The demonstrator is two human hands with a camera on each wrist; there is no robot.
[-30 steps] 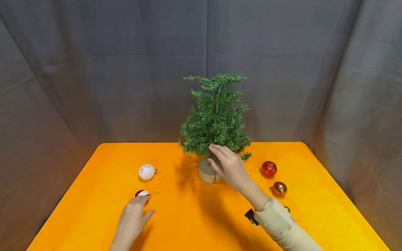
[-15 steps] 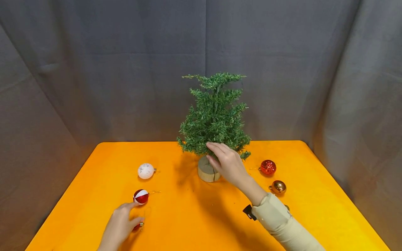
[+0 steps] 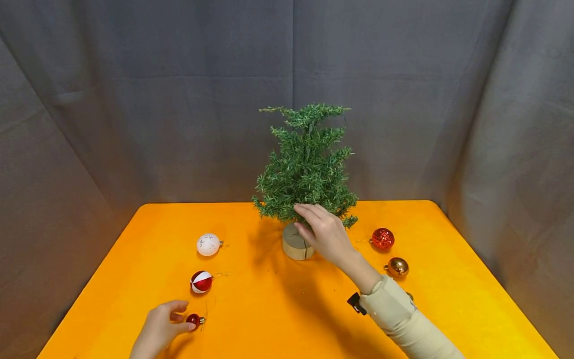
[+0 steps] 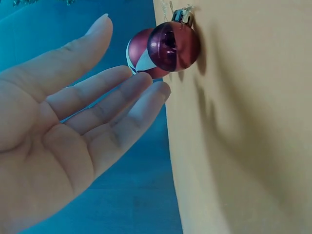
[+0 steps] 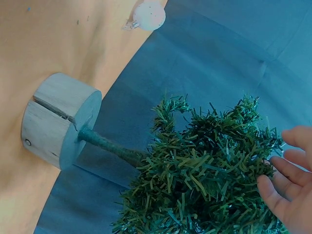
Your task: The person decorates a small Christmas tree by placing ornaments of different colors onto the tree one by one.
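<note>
- While the left hand (image 3: 159, 331) lies low on the orange table (image 3: 278, 309) with fingers loose and apart, its tips sit just beside a small dark-red bauble (image 3: 194, 320); nothing is gripped.
- Judging from this, a clean pickup calls for pinching the bauble by its metal cap (image 4: 183, 15), since the glossy round shell would likely roll or slip.
- The right hand (image 3: 327, 234) rests straight-fingered against the lower branches of the miniature fir tree (image 3: 307, 169), steadying it rather than clasping.
- That tree has stiff, bristly plastic needles, a wrapped wire stem and a split wooden disc base (image 5: 56, 119).
- Elsewhere lie a red-and-white bauble (image 3: 202, 281), a matte white bauble (image 3: 209, 244), a glittery red bauble (image 3: 383, 239) and a shiny gold bauble (image 3: 397, 267).
</note>
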